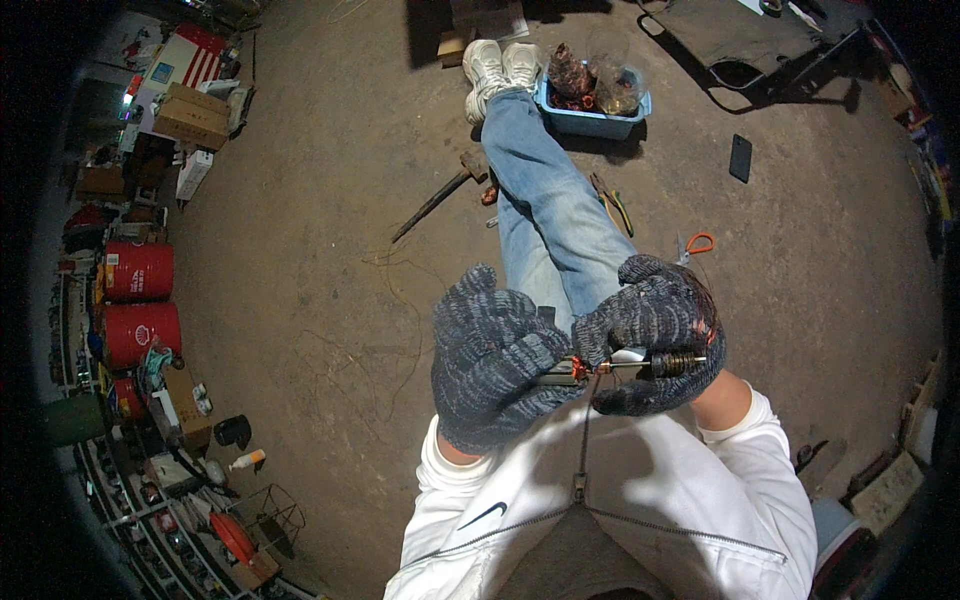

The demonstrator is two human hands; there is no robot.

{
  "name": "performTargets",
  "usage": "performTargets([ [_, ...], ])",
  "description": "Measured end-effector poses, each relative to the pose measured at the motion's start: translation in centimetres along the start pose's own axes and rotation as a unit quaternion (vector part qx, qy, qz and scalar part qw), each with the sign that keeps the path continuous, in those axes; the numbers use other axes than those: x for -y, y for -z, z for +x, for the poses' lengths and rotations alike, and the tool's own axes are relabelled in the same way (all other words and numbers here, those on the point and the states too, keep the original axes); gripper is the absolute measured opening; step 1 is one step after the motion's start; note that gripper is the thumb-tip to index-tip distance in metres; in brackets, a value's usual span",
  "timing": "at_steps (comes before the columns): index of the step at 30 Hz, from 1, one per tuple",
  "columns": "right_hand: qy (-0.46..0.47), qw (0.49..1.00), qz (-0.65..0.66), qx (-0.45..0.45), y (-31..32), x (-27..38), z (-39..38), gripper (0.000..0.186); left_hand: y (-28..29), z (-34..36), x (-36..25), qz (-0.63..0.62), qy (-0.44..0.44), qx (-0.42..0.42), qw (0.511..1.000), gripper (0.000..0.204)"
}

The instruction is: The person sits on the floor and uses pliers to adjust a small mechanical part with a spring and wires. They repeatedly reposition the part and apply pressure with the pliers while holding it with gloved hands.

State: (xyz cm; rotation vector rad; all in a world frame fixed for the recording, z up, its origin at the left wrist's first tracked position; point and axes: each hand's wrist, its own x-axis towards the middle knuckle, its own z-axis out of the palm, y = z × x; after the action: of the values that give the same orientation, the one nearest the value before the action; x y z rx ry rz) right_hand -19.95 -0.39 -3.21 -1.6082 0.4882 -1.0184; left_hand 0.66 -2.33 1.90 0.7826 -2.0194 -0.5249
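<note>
Both my hands wear dark grey mottled knit gloves and meet in front of my lap. They hold a motor rotor (pixel 578 370) lying roughly level, with a thin metal shaft, reddish copper wire and a dark ribbed cylinder. My left hand (pixel 500 365) is closed round its left part, where the fingers cover most of the body. Curled about the ribbed end is my right hand (pixel 655 325), and the shaft tip pokes out beside its fingers. Some reddish wire shows at the outer edge of the right glove. Exactly how the fingertips grip is hidden.
On the floor by my legs lie a hammer (pixel 440 196), pliers (pixel 612 202), orange-handled scissors (pixel 695 247) and a black phone (pixel 740 158). Beyond stands a blue bin (pixel 590 122) with copper scrap. Red drums (pixel 140 335) and cluttered shelving line the left; a dark chair (pixel 755 45) is far right.
</note>
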Motion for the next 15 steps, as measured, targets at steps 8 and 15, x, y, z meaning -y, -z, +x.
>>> performTargets([
  [8,0.006,0.968,0.183,-0.170,-0.6,0.0,1.0,0.062,-0.4,-0.4,0.0,0.062,-0.010,-0.033,0.997,0.033],
  [15,0.000,0.966,0.131,-0.224,-1.3,0.9,1.9,0.047,-0.2,-0.5,-0.2,0.073,0.034,-0.032,0.996,0.029],
])
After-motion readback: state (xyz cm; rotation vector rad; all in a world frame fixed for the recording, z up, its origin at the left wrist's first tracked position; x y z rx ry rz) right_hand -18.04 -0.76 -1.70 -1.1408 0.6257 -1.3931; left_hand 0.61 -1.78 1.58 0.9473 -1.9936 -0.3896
